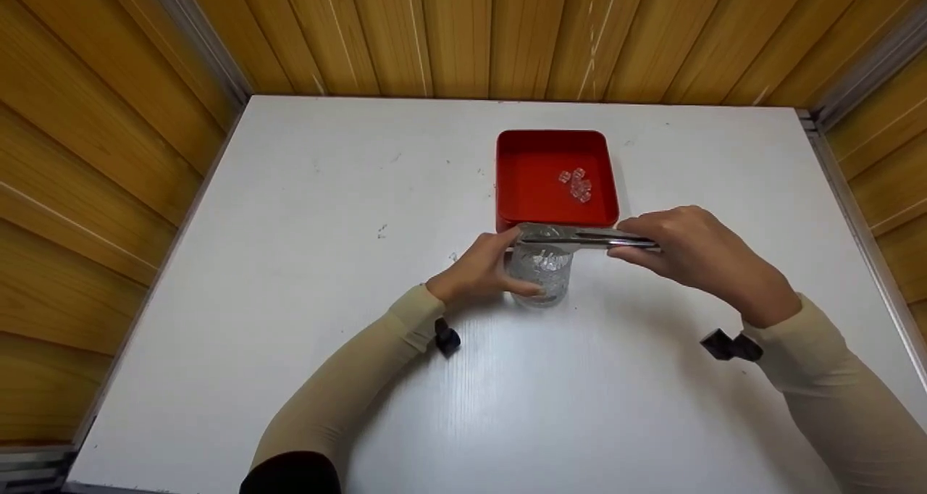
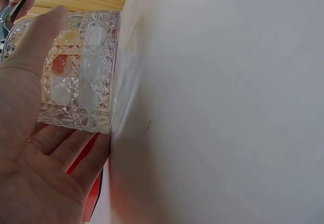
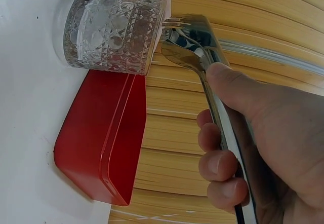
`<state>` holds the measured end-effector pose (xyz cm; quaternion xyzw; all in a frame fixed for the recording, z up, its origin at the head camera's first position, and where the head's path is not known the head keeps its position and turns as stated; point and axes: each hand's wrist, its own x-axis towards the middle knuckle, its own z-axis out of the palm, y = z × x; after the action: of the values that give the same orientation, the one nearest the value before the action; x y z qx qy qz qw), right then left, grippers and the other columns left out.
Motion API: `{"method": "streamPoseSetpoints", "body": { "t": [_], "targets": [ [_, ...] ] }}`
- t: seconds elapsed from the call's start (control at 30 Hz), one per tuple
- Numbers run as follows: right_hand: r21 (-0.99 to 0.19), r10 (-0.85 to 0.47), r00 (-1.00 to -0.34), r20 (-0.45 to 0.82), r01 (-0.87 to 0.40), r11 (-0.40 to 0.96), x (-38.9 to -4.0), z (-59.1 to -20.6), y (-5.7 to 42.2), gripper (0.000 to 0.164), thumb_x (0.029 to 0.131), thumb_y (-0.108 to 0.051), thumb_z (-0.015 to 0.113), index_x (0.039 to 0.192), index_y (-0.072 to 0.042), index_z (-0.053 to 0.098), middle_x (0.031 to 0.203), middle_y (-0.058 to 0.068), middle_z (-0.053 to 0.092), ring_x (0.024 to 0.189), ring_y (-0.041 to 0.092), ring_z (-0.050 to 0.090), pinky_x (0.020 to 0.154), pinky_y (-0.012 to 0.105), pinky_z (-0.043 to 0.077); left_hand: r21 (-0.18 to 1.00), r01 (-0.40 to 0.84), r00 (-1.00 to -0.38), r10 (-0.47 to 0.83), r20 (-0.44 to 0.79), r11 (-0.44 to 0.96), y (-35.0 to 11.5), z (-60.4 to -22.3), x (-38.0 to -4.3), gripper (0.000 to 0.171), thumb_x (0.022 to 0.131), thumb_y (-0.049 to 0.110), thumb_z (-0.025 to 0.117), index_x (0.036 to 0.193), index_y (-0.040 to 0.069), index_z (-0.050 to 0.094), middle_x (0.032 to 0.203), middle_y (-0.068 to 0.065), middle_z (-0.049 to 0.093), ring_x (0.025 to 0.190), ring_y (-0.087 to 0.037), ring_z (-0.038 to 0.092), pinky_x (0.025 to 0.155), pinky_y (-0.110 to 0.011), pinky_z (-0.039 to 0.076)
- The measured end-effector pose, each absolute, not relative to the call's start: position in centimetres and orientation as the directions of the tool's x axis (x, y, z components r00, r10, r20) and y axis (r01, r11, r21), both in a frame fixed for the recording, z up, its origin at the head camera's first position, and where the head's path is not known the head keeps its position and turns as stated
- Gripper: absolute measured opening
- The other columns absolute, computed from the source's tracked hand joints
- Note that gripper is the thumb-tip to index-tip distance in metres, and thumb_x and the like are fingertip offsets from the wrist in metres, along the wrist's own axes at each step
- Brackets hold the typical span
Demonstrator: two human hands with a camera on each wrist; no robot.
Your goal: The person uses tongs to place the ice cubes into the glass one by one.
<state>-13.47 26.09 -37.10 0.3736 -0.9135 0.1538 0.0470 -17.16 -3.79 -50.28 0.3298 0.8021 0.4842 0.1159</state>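
A clear, cut-pattern glass stands upright on the table. My left hand holds it from the left; the left wrist view shows the thumb on the near side of the glass and the fingers behind it. In my right hand is a pair of metal serving tongs, gripped by the handles. Their head, one side forked and the other spoon-like in the right wrist view, is at the mouth of the glass. Whether anything sits between the tongs' ends is hard to tell.
Right behind the glass is a square red box without a lid. Several small clear cubes lie in its right part. Wooden-slat walls border the white table at the back and sides.
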Motion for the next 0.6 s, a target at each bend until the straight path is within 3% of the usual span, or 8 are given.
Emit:
{"method": "streamPoseSetpoints", "body": {
  "t": [0.37,0.6],
  "targets": [
    [-0.231,-0.677,-0.695,0.24,-0.719,0.656,-13.74,-37.67,26.3,0.017,0.084,-0.018,0.087,0.091,-0.01,0.074,0.075,-0.003,0.07,0.057,0.008,0.05,0.051,0.024,0.044,0.822,0.46,-0.746,0.648,0.154,0.335,-3.9,-50.22,-17.19,0.073,0.077,0.034,0.092,0.139,0.015,0.057,0.123,0.004,0.072,0.108,-0.007,0.063,0.098,-0.023,0.048],
    [-0.241,-0.668,-0.711,0.222,-0.703,0.669,-14.03,-37.63,26.3,0.018,0.083,-0.018,0.087,0.095,-0.008,0.077,0.08,0.001,0.075,0.06,0.009,0.056,0.053,0.026,0.05,0.8,0.482,-0.744,0.649,0.157,0.358,-3.82,-50.14,-17.22,0.076,0.077,0.036,0.092,0.14,0.014,0.055,0.122,0.001,0.072,0.109,-0.009,0.064,0.098,-0.023,0.049]
  ]
}}
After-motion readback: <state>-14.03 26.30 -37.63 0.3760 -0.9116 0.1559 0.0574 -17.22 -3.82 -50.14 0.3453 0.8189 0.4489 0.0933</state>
